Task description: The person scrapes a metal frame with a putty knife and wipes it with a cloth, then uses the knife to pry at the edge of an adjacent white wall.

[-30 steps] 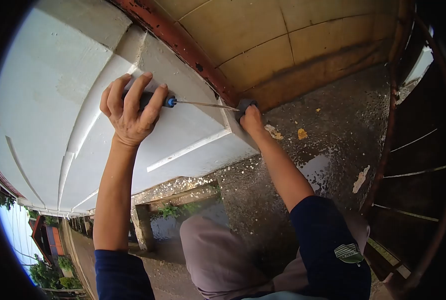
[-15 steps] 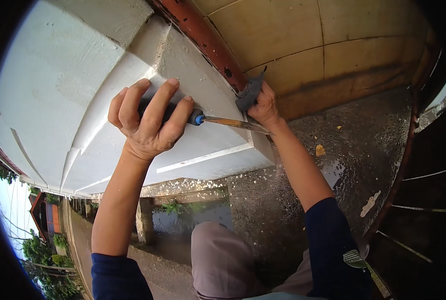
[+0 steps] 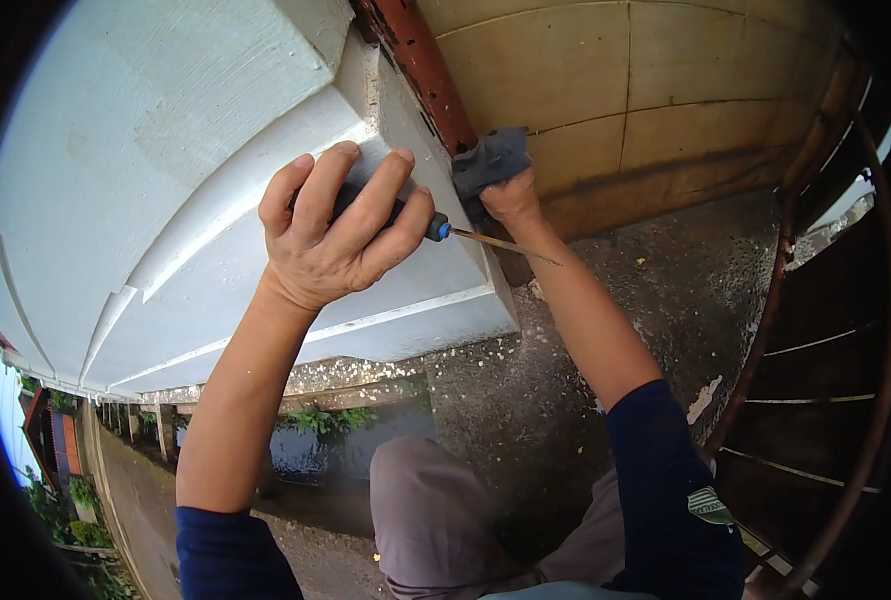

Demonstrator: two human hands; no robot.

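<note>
My left hand (image 3: 344,240) is wrapped round the dark handle of a hand tool (image 3: 494,240) with a blue collar and a narrow, rust-coloured blade. The blade points right and overlaps my right forearm in this view. My left knuckles are close to the corner of a white painted pillar base (image 3: 236,230). A crumpled dark grey cloth (image 3: 493,158) is gripped in my right hand (image 3: 514,197), at the lower end of a red-brown pipe (image 3: 418,65) with chipped paint. The fingers of that hand are partly hidden by the cloth.
Yellowish tiles (image 3: 536,60) cover the wall behind the pipe. Below lies wet, dark concrete (image 3: 656,270), with a water-filled channel (image 3: 336,445) in front of my knee. Curved, rusty metal railings (image 3: 890,330) rise at the right. A road and plants show lower left.
The view has shifted. My left hand and the tool are further right and closer to my right hand, the blade now seen more edge-on. The cloth is bunched differently along the pipe.
</note>
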